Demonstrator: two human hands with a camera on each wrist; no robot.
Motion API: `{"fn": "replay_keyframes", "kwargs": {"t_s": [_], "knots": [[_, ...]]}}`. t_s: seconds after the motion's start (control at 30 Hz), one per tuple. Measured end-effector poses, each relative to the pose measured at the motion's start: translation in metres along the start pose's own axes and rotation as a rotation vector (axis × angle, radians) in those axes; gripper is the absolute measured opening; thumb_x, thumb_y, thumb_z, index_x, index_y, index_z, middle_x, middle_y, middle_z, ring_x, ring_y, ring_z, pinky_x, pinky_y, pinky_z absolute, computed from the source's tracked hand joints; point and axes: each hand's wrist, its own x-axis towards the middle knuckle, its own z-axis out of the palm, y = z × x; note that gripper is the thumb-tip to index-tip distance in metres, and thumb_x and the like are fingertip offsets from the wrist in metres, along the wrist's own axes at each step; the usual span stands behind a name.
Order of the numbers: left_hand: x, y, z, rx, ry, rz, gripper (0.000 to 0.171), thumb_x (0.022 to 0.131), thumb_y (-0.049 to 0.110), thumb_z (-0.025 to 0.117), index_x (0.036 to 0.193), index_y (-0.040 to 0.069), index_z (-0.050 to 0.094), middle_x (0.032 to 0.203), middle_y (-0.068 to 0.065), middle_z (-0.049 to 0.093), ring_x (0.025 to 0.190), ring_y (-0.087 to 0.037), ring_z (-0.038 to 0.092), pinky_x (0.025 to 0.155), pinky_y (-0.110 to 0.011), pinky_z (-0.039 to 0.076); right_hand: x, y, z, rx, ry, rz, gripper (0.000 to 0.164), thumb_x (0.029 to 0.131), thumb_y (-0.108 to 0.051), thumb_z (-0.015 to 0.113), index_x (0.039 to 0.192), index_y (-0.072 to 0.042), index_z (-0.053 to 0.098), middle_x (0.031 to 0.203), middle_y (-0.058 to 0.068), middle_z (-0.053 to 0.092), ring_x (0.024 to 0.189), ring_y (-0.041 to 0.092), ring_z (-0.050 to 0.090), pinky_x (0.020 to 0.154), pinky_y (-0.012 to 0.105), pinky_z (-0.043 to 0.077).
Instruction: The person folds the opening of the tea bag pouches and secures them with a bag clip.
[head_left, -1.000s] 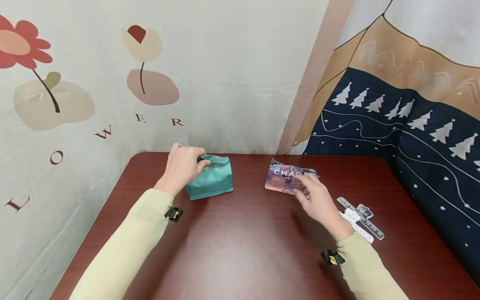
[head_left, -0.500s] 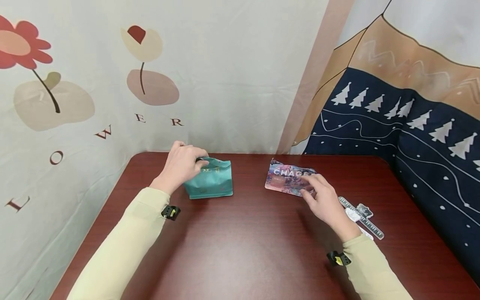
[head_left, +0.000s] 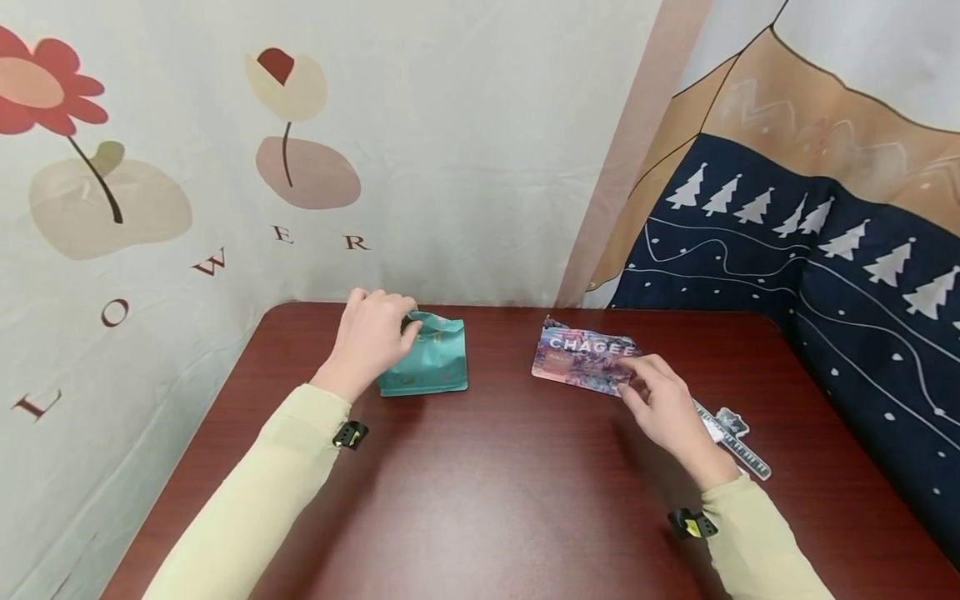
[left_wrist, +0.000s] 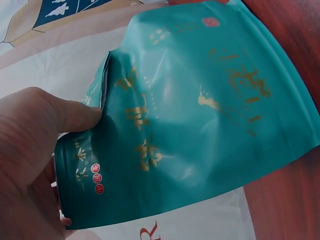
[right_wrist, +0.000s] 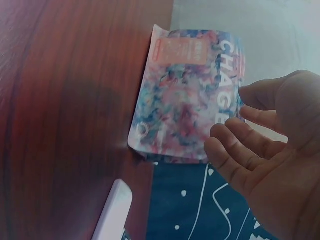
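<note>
A teal pouch (head_left: 427,360) with gold lettering stands at the back left of the table. My left hand (head_left: 372,335) pinches its upper left corner between thumb and fingers; the left wrist view shows the thumb pressed on the folded top edge of the teal pouch (left_wrist: 185,115). To the right stands a pink and blue patterned pouch (head_left: 581,358) marked CHAGEE. My right hand (head_left: 663,404) hovers in front of its right end, fingers loosely bent with nothing between them. In the right wrist view the fingers overlap the lettered side of the patterned pouch (right_wrist: 180,95).
Beside my right hand lie a dark clip with a long ridged bar (head_left: 742,450) and a white one, partly hidden by the hand. The brown table (head_left: 480,483) meets a printed cloth wall (head_left: 465,167) at the back and a navy tree-patterned cloth (head_left: 862,292) on the right.
My right hand has drawn back to the right and toward me, uncovering more of the patterned pouch. The left hand keeps its pinch on the teal pouch, shifting only slightly.
</note>
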Motion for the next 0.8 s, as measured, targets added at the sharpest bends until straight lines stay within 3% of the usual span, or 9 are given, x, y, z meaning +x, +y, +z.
{"fn": "replay_keyframes", "kwargs": {"t_s": [0.13,0.37,0.57,0.8], "knots": [[-0.002,0.001,0.002,-0.030,0.011,-0.012,0.014,0.093,0.016,0.076,0.101,0.005,0.075,0.092,-0.010,0.075,0.084,-0.032,0.064,0.083,-0.047,0.044,-0.004,0.006,-0.002,0.002,0.008,0.000,0.037,0.088,0.003,0.075,0.125,0.003,0.069,0.111,0.017,0.065,0.086,0.029,0.068,0.070,0.042,0.058],[-0.004,0.000,0.004,-0.053,0.017,-0.019,0.015,0.093,0.017,0.076,0.102,0.005,0.075,0.095,-0.010,0.075,0.087,-0.032,0.064,0.084,-0.047,0.044,-0.010,0.015,-0.008,-0.017,-0.006,0.031,0.036,0.089,0.002,0.076,0.124,0.003,0.068,0.114,0.019,0.065,0.091,0.034,0.070,0.077,0.052,0.060],[-0.004,-0.002,0.004,-0.057,-0.002,-0.017,0.018,0.093,0.020,0.077,0.103,0.006,0.075,0.097,-0.010,0.076,0.088,-0.032,0.065,0.085,-0.048,0.044,-0.016,0.025,-0.012,-0.048,-0.001,0.028,0.035,0.087,0.004,0.076,0.122,0.004,0.069,0.112,0.020,0.065,0.089,0.036,0.069,0.076,0.053,0.058],[-0.003,-0.004,0.004,-0.063,-0.004,0.003,0.018,0.092,0.020,0.079,0.104,0.007,0.075,0.099,-0.009,0.076,0.089,-0.031,0.066,0.086,-0.048,0.044,-0.022,0.035,-0.021,-0.087,-0.080,0.107,0.036,0.088,0.000,0.077,0.122,0.005,0.067,0.113,0.024,0.064,0.090,0.038,0.067,0.079,0.057,0.057]]}}
